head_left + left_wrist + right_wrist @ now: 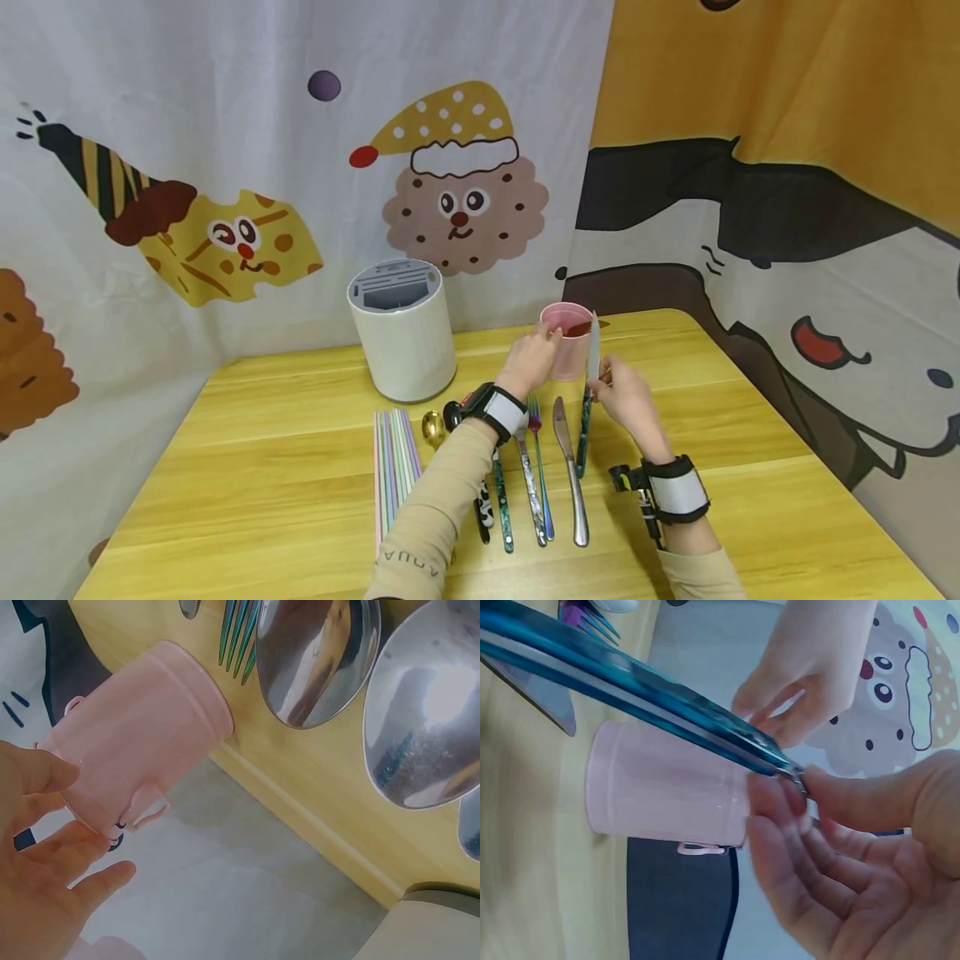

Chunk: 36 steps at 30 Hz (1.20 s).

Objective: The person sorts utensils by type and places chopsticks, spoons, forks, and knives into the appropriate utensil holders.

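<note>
My right hand (626,396) pinches a table knife (594,350) where its blade meets the dark green-blue marbled handle. The blade points up, and the handle (630,679) slants away below the fingertips in the right wrist view. A pink cup (572,362) with small side loops stands upright at the table's back right, just behind the knife. My left hand (531,358) reaches to the cup and grips it at the rim, with thumb and fingers around the edge in the left wrist view. The lower part of the cup (150,720) is uncovered there.
A white cutlery holder (405,350) with a slotted grey top stands at the back left. Pastel chopsticks (392,467), a gold spoon (433,428), a rainbow-coloured fork (536,425) and a silver knife (572,467) lie in a row. A printed curtain (247,50) hangs behind the table.
</note>
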Each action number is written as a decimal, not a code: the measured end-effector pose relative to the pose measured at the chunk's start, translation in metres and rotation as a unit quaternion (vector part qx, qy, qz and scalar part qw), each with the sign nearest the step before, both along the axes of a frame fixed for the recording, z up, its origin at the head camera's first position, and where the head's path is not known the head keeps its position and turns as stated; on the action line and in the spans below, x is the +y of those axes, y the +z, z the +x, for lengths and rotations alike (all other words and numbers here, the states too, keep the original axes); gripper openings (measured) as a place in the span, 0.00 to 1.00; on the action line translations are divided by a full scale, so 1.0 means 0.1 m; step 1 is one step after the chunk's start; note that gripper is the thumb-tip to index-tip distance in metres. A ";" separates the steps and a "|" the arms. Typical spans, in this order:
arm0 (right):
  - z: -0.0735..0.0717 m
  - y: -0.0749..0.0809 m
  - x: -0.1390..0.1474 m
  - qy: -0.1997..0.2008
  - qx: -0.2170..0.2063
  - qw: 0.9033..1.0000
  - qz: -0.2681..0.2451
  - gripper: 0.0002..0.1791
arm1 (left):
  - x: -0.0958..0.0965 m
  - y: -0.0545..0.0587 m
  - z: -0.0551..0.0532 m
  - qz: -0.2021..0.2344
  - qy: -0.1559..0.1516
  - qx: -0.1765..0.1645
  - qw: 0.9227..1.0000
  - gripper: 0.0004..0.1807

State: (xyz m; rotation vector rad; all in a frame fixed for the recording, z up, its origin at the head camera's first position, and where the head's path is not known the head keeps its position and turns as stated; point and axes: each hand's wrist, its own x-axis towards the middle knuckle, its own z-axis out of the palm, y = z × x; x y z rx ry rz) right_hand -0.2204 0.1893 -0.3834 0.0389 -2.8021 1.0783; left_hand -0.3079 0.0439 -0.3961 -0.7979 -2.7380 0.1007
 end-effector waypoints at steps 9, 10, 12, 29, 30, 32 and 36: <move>0.03 0.05 -0.06 -0.060 0.168 0.984 -0.019 0.06 | 0.00 -0.01 0.00 0.006 -0.001 0.008 1.000 0.24; 0.04 0.05 -0.06 -0.068 0.182 0.981 -0.021 0.06 | 0.00 -0.01 0.01 0.007 -0.002 0.009 1.000 0.24; 0.05 0.07 -0.08 -0.084 0.210 0.974 -0.025 0.06 | 0.00 -0.01 0.01 0.007 -0.002 0.008 1.000 0.23; 0.06 0.18 -0.12 -0.117 0.427 0.889 -0.117 0.10 | 0.00 0.00 0.01 -0.005 -0.003 0.016 1.000 0.24; 0.06 0.18 -0.12 -0.117 0.438 0.884 -0.116 0.10 | 0.00 0.01 0.01 -0.006 -0.003 0.014 1.000 0.24; 0.05 0.17 -0.12 -0.117 0.458 0.873 -0.117 0.10 | 0.00 0.01 0.02 -0.008 -0.002 0.011 1.000 0.25; 0.02 0.13 -0.13 -0.120 0.481 0.860 -0.125 0.06 | 0.00 0.01 0.03 -0.008 -0.005 0.015 1.000 0.25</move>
